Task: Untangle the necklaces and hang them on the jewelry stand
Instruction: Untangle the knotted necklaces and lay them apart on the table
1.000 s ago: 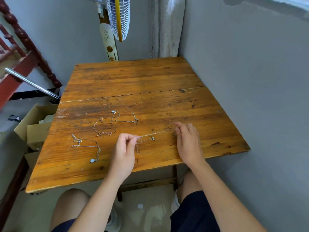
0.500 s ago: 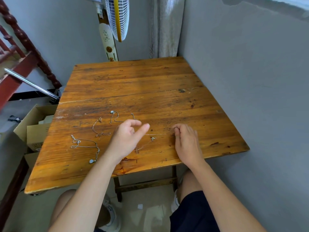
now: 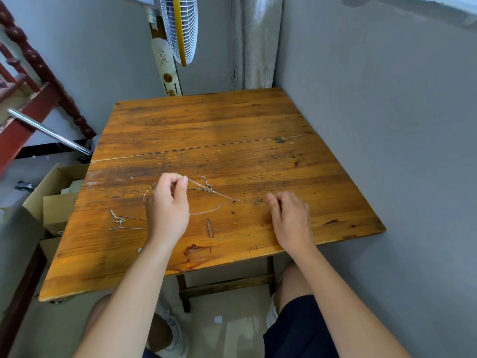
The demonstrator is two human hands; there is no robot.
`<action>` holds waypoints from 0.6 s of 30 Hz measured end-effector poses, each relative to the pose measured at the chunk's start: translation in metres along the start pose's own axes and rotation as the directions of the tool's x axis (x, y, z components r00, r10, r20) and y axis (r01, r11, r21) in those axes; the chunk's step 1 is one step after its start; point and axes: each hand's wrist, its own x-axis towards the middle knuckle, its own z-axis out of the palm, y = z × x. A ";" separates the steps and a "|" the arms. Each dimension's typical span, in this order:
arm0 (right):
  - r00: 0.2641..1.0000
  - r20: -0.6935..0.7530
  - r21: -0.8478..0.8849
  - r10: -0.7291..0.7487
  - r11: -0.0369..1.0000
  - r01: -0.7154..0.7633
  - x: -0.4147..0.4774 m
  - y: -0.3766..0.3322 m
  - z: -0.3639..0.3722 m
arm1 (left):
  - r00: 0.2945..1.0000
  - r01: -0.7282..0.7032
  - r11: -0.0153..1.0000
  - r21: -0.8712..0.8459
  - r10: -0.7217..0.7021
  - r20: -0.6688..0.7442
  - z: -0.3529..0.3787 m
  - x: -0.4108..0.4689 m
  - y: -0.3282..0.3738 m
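left hand (image 3: 167,208) over the wooden surface (image 3: 206,120), thumb and forefinger pinching a thin chain (image 3: 224,195). The chain slopes down and right onto the wood. right hand (image 3: 290,222) on the surface, fingers curled, tips near the chain's far end; can't tell if it grips it. second necklace (image 3: 118,223) lies flat at left, third necklace (image 3: 203,178) just beyond the held one.

Worn wooden surface (image 3: 211,125), grey wall (image 3: 382,130) close right of the right hand (image 3: 291,218), white fan (image 3: 183,27) beyond, cardboard box (image 3: 56,202) and red stair railing (image 3: 33,71) left of the left hand (image 3: 167,210).
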 end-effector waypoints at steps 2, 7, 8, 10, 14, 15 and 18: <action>1.000 -0.015 -0.017 -0.009 1.000 0.009 0.000 -0.001 0.001 | 1.000 0.019 0.996 -0.091 -0.021 -0.014 -0.006 0.004 0.003; 0.991 -0.053 0.153 0.123 0.982 -0.114 0.003 -0.005 -0.001 | 0.992 0.079 0.989 -0.122 -0.091 -0.091 -0.004 0.006 -0.007; 0.982 -0.058 0.228 0.181 0.960 -0.163 0.004 -0.006 -0.004 | 0.988 0.114 0.987 -0.111 -0.124 -0.094 -0.001 0.006 -0.010; 0.948 -0.060 0.407 0.312 0.875 -0.262 0.005 -0.007 -0.013 | 0.981 0.163 0.984 -0.076 -0.170 -0.090 0.005 0.003 -0.015; 0.884 -0.017 0.580 0.468 0.725 -0.373 0.006 -0.005 -0.024 | 0.980 0.196 0.979 0.051 -0.194 -0.038 0.017 -0.009 -0.025; 0.875 -0.009 0.600 0.484 0.703 -0.382 0.006 -0.005 -0.025 | 0.979 0.203 0.976 0.074 -0.202 -0.027 0.020 -0.011 -0.028; 0.857 0.011 0.690 0.516 0.616 -0.380 0.008 -0.003 -0.027 | 0.984 0.175 0.973 0.147 -0.176 -0.007 0.024 -0.015 -0.033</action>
